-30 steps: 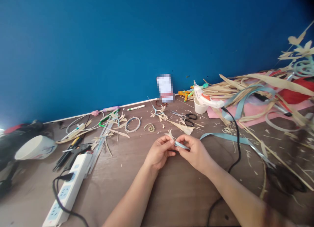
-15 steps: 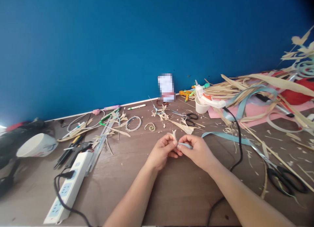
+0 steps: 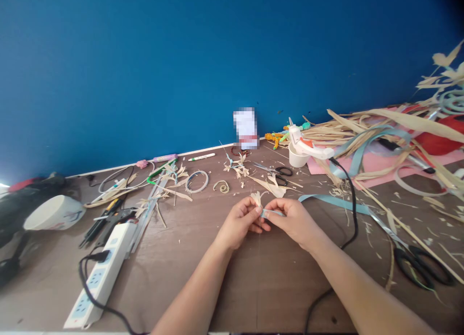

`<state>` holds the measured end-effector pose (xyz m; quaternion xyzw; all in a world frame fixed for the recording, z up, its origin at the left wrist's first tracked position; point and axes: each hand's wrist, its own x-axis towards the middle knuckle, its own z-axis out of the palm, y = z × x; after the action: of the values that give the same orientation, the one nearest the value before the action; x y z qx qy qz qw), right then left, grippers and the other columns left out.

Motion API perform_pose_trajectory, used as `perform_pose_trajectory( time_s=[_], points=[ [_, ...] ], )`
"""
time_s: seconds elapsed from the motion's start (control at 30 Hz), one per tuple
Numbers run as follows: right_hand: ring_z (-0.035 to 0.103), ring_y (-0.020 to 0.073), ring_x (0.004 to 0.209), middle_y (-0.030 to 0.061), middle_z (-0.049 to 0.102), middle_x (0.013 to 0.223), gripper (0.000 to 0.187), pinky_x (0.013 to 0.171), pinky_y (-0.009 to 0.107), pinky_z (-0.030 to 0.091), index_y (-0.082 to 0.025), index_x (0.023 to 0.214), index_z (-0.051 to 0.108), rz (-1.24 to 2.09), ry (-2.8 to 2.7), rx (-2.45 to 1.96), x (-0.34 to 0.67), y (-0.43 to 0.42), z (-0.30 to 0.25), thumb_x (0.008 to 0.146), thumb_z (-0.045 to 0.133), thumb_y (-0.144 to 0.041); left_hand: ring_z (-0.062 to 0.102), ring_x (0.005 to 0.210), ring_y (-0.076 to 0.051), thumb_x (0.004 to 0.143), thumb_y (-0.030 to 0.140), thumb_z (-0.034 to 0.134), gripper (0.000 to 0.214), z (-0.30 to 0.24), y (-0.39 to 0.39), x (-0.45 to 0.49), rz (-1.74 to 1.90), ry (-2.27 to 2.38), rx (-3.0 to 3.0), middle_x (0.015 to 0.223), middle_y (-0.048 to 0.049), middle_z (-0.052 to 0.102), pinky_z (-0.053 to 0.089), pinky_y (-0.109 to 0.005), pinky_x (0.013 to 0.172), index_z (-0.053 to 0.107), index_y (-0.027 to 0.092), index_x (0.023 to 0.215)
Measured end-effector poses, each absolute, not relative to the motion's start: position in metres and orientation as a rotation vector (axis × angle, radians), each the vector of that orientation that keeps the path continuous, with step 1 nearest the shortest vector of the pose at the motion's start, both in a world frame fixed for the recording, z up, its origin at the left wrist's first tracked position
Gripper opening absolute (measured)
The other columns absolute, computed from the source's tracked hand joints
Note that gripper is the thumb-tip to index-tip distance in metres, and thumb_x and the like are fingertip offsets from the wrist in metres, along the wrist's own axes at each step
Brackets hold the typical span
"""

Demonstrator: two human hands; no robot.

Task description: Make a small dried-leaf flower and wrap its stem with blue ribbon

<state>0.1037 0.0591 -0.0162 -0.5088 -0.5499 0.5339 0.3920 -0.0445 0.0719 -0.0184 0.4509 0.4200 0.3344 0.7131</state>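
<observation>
My left hand (image 3: 239, 222) and my right hand (image 3: 292, 221) meet above the middle of the brown table (image 3: 268, 277). The left hand's fingers pinch a small pale straw flower (image 3: 256, 198) that sticks up from them. Pinched in my right hand is the end of a light blue strip (image 3: 328, 202), held against the flower's base. That strip trails away to the right across the table. Both hands are closed in a pinch.
A white glue gun (image 3: 308, 146) rests in a white cup (image 3: 296, 159), its black cord (image 3: 350, 199) running toward me. Black scissors (image 3: 281, 175) lie behind my hands, larger scissors (image 3: 416, 265) at right. A power strip (image 3: 103, 272), white bowl (image 3: 54, 212) and tools sit left. Straw strips (image 3: 395, 127) pile up at right.
My hands have stayed joined at the same spot. The straw flower has been turned a little and stands more upright between the fingers.
</observation>
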Motion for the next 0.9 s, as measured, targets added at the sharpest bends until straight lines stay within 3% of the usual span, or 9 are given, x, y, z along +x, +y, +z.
perform_pose_trajectory(
  time_s=[0.5,0.9],
  points=[
    [0.043,0.0089,0.048,-0.0019,0.057,0.057,0.013,0.047,0.022,0.033,-0.016,0.069,0.061,1.346,-1.428,-1.306,0.1045,0.0574,-0.0197,0.071,0.056,-0.027,0.053,0.047,-0.008,0.060,0.032,0.071,0.025,-0.0168,0.0742,-0.0459,0.865,1.050,1.016,0.051,0.0018,0.056,0.041,-0.018,0.048,0.055,0.013,0.065],
    [0.053,0.0128,0.059,0.0018,0.064,0.065,0.015,0.056,0.025,0.040,-0.015,0.071,0.064,1.374,-1.368,-1.264,0.1045,0.0567,-0.0172,0.073,0.056,-0.027,0.053,0.051,-0.009,0.065,0.033,0.067,0.023,-0.0185,0.0739,-0.0464,0.892,1.087,1.137,0.055,-0.0001,0.056,0.042,-0.020,0.052,0.057,0.012,0.066]
  ],
)
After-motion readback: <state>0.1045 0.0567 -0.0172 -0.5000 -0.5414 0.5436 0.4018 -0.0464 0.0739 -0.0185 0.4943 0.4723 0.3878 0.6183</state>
